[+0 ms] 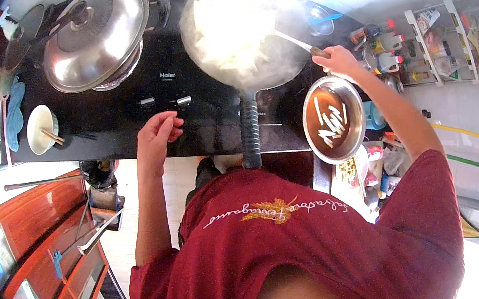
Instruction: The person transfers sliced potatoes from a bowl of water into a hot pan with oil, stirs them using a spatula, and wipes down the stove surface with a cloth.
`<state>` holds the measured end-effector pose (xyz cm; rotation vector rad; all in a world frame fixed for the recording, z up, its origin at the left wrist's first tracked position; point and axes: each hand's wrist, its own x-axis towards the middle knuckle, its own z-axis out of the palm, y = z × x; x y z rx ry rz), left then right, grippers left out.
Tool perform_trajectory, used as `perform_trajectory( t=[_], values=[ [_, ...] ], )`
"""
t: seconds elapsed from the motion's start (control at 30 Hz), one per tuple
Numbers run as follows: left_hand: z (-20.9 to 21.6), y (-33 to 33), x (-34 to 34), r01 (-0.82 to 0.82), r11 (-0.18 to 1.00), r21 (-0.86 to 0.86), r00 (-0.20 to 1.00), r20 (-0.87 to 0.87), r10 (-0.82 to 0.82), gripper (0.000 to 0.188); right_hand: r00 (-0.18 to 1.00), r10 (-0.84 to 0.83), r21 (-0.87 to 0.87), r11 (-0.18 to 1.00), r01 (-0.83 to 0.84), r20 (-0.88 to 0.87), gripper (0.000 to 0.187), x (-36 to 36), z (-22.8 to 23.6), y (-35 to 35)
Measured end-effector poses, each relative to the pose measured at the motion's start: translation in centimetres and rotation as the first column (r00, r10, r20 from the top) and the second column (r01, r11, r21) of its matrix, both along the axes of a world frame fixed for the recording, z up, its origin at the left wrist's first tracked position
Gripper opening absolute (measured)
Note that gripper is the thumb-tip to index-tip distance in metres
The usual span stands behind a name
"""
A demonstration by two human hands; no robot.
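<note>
My right hand [336, 62] grips the brown handle of a metal spatula [295, 41], which reaches into a steaming wok [211, 81]. Its head is lost among pale food pieces [224, 27] and steam. The wok stands on the black cooktop, its ribbed black handle [250, 128] pointing toward me. My left hand [161, 132] hovers at the cooktop's front edge by the control knobs [182, 101]. Its fingers curl loosely together, and I see nothing in them. Below my right wrist, a steel bowl [308, 115] has several white strips in it.
A large domed lid [124, 38] covers a pan at the far left. Near it are a white bowl [40, 117] with chopsticks and a blue cloth-like item [15, 109]. Bottles [389, 62] and a wall rack [460, 40] stand at the right. A glass bowl [317, 11] sits behind the wok.
</note>
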<state>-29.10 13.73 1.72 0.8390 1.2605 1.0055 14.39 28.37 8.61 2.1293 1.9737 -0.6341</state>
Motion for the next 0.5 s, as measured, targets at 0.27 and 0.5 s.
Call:
perform_trajectory(
  t=[0.27, 0.5],
  values=[
    [-1.0, -1.0, -1.6, -0.119, 0.991, -0.055, 0.991, 0.049, 0.122, 0.02, 0.858, 0.316, 0.153, 0.901, -0.405, 0.405, 0.034, -4.5, 8.1, -2.3],
    [-0.2, 0.6, 0.3, -0.089, 0.996, -0.022, 0.989, 0.114, 0.091, 0.02, 0.649, 0.422, 0.127, 0.77, -0.625, 0.632, 0.034, -5.6, 15.7, -2.1]
  ],
)
